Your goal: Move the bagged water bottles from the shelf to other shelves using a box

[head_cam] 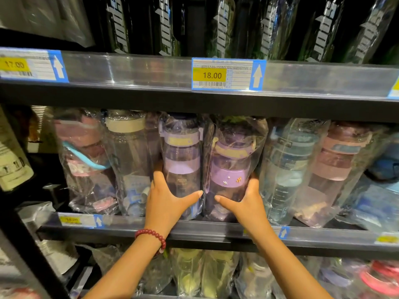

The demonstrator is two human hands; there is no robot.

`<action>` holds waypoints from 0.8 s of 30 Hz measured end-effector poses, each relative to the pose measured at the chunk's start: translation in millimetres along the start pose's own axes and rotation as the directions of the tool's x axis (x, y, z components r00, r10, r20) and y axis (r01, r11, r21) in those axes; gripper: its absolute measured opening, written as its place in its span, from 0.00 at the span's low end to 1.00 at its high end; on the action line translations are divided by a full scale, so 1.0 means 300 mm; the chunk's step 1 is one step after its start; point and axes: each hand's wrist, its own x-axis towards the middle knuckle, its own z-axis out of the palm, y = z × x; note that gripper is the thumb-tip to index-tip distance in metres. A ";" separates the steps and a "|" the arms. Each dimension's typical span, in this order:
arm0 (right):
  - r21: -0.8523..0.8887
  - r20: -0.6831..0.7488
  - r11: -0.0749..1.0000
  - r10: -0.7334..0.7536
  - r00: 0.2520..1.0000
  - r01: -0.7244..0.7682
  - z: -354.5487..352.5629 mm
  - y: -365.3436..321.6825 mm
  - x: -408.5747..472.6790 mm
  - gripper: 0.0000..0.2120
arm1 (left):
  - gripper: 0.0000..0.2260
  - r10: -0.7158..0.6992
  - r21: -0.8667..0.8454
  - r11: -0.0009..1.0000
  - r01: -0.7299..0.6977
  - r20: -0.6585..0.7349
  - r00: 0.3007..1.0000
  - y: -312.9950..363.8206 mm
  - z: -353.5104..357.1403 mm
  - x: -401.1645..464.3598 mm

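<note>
Two purple bagged bottles [205, 167], middle shelf [216, 233], upright, side by side; left hand [167, 200] and right hand [248, 203] cup outer flanks, fingers curled behind, thumbs forward; squeeze together, draw out level.

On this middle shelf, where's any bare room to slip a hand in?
Very little. The bagged bottles stand packed side by side. One dark gap shows at the far left, between the pink bottle and the shelf post. The left hand and right hand flank the two purple bottles.
</note>
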 end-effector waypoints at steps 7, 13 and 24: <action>-0.076 -0.102 0.995 -0.075 0.992 0.067 0.020 0.001 -0.019 0.29 | 0.27 -0.009 -0.021 1.000 0.010 0.043 0.999 -0.013 -0.016 0.021; -0.094 -0.110 0.993 -0.086 0.990 0.075 0.024 0.003 -0.021 0.30 | 0.28 -0.015 -0.021 1.000 0.017 0.101 0.995 -0.020 -0.041 0.025; -0.115 -0.101 0.988 -0.110 0.989 0.098 0.038 0.015 -0.026 0.29 | 0.29 0.001 0.127 0.992 -0.019 0.136 0.991 0.010 -0.047 0.001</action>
